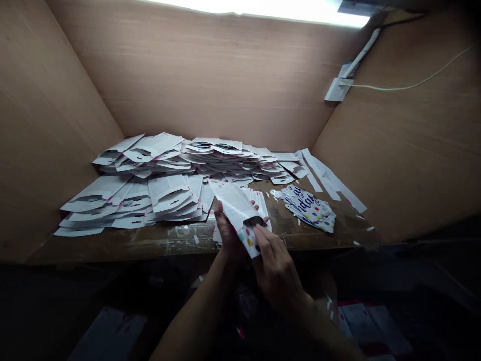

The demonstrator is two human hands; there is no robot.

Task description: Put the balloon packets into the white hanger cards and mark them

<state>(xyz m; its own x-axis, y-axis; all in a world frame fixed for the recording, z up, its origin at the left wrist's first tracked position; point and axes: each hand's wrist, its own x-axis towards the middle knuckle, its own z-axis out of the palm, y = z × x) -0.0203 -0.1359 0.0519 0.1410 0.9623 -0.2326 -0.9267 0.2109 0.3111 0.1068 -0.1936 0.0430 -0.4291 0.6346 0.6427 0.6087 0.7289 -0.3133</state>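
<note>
My left hand (226,231) is wrapped round a white paper packet (233,201), which tilts down toward me. At the packet's near end is a dark cut-out opening, and a card with coloured dots (249,240) sticks out there. My right hand (276,260) pinches this dotted card, its fingertips beside the opening. How far the card reaches inside is hidden. Below and behind my hands lies a stack of white packets (263,199), partly covered. To the right on the table, several dotted cards with dark blue lettering (311,209) lie fanned out.
Piles of white packets (169,193) cover the table's left and back (225,158). White paper strips (332,178) lie at the right, with small scraps around. Wooden panels (210,75) enclose the back and sides. A socket (338,89) with a cable hangs at the upper right.
</note>
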